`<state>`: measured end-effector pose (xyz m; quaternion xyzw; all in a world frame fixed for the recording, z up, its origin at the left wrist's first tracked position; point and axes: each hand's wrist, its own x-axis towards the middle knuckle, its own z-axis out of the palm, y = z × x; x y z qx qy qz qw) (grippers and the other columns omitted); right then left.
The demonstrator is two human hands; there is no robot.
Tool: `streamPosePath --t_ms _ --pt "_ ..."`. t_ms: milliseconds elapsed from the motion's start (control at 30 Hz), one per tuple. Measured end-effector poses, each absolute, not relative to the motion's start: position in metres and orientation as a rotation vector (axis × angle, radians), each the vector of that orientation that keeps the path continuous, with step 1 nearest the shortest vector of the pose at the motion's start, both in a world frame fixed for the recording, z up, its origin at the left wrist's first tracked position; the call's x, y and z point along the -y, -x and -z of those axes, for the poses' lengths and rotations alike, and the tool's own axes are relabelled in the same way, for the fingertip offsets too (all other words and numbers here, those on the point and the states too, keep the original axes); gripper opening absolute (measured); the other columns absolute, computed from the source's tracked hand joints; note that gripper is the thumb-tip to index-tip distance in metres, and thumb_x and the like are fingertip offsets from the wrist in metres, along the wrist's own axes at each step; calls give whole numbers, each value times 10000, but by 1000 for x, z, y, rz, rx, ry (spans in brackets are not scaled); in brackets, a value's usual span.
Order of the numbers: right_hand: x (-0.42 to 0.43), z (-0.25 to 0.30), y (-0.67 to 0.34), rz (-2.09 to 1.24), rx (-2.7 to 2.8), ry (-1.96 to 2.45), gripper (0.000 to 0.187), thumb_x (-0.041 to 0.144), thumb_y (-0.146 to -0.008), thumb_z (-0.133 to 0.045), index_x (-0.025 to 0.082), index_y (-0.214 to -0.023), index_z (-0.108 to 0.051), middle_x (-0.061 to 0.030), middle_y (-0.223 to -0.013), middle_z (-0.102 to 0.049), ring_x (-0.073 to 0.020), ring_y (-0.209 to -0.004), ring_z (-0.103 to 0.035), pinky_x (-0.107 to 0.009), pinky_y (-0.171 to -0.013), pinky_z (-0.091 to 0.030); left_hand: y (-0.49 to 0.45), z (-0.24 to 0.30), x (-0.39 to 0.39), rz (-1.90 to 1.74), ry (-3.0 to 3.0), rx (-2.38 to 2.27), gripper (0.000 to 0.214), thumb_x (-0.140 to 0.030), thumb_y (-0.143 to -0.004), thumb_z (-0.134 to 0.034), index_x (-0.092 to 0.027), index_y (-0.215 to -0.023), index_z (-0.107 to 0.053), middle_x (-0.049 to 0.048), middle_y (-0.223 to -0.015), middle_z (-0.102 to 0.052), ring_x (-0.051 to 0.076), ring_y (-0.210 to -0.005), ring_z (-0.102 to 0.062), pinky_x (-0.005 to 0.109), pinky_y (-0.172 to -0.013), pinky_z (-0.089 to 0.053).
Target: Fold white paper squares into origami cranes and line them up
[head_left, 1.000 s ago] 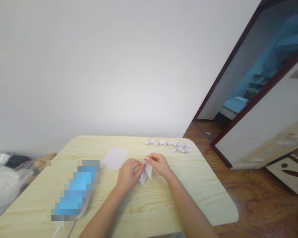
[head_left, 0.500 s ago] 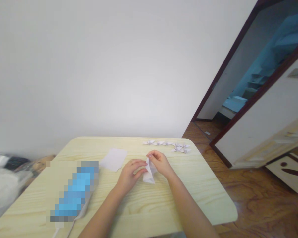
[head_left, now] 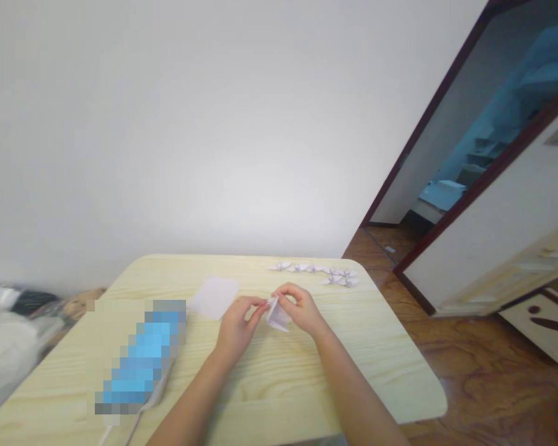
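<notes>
Pinching folded white paper piece (head_left: 278,314) between both hands: right hand (head_left: 301,310), the nearer, clenching its upper edge; left hand (head_left: 236,328) grasping its left tip; long axis slanting toward lower right, paper hovering above pale pine worktop (head_left: 279,387).

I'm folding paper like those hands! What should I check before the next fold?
Left hand and right hand both pinching the folded white paper piece: ok.
Flat white paper square lying apart from your hands: ok.
Row of small white folded paper cranes sitting beyond your hands: ok.
Room on the pale pine-wood table in front of your hands: ok.
Paper edges lined up: cannot tell, your fingers hide them.
Crease pressed sharp: cannot tell, it is too small to see.
</notes>
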<state>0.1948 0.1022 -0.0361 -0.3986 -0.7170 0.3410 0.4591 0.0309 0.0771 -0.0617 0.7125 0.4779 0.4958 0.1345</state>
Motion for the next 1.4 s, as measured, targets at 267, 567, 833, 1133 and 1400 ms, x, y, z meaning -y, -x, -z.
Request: streamPosePath --t_ms 267,567,833,1133,1400 --pt "-103 37 -195 -866 1719 1014 131 258 -782 -517 174 -766 -617 -29 -758 -622 -144 -750 -569 -257 -712 -448 -31 60 -75 -1450 -2046 -1335 116 -295 -767 -553 -198 -801 -604 27 -771 -658 152 -735 -593 277 -658 -473" --pt "-103 35 -196 -831 1656 1013 193 334 -803 -501 176 -778 -608 -42 -792 -628 -153 -764 -569 -268 -730 -451 -31 60 -78 -1386 -1851 -1310 238 -338 -689 -628 -196 -878 -602 42 -890 -657 177 -823 -590 289 -672 -474" --pt "-101 33 -196 -712 1806 976 169 306 -812 -502 188 -792 -621 -45 -792 -625 -160 -788 -562 -283 -739 -440 -29 57 -80 -1352 -1832 -1304 162 -326 -756 -534 -202 -781 -635 25 -786 -673 153 -739 -602 260 -629 -475" --pt "-96 28 -193 -577 1953 978 110 271 -725 -621 202 -811 -625 -36 -813 -626 -166 -810 -553 -295 -762 -412 -29 63 -79 -1350 -2070 -1349 100 -268 -763 -536 -207 -758 -614 12 -739 -649 146 -716 -586 256 -636 -458" --pt "-98 31 -195 -611 2028 999 66 241 -762 -578 197 -743 -625 -14 -753 -621 -142 -745 -557 -269 -724 -398 -29 63 -78 -1279 -2106 -1369 101 -252 -762 -529 -192 -748 -609 14 -705 -627 143 -686 -570 263 -645 -457"
